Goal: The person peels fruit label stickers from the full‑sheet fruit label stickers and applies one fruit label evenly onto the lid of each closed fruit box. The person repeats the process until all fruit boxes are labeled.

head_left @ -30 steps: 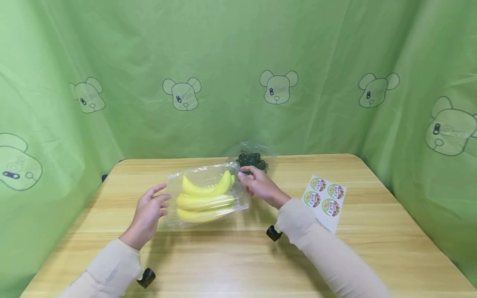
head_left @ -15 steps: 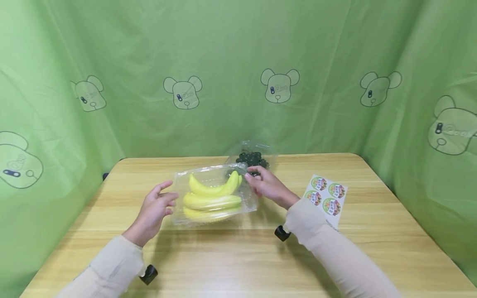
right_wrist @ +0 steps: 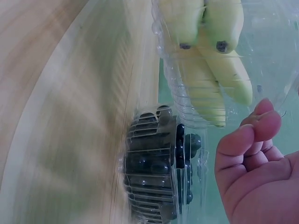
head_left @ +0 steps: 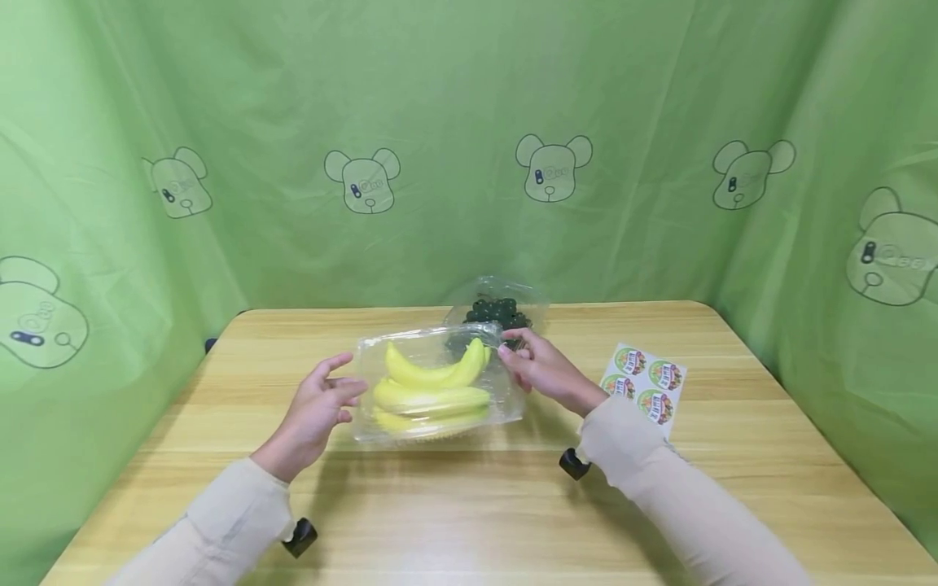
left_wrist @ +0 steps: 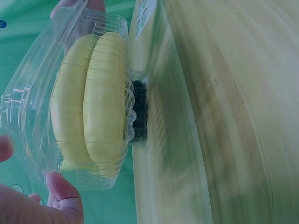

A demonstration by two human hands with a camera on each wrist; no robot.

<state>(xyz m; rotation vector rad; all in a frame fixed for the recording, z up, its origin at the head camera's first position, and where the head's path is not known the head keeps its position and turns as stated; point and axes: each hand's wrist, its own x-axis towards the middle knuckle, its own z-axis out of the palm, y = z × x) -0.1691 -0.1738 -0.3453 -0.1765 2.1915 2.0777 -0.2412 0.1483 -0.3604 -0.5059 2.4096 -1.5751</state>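
A clear plastic clamshell box (head_left: 370,423) is held tilted above the table, with several yellow bananas (head_left: 432,397) inside. My right hand (head_left: 550,370) pinches its far right corner between thumb and fingers. At the left end is my left hand (head_left: 311,415), fingers spread and fairly straight, the tips at the box's edge. In the left wrist view, a fingertip (left_wrist: 60,186) meets the rim of the box. Behind it stands a second clear box holding dark grapes (head_left: 494,311), partly covered by the first; the right wrist view shows these grapes (right_wrist: 149,163) below the bananas.
A white sheet of round fruit stickers (head_left: 670,419) lies on the wooden table (head_left: 440,521) at the right, partly under my right sleeve (head_left: 630,431). Green curtains (head_left: 454,98) with bear-head prints enclose the table at the back and both sides.
Both hands have shifted to the right, carrying the box of bananas with them. The grapes and sticker sheet have stayed where they were.
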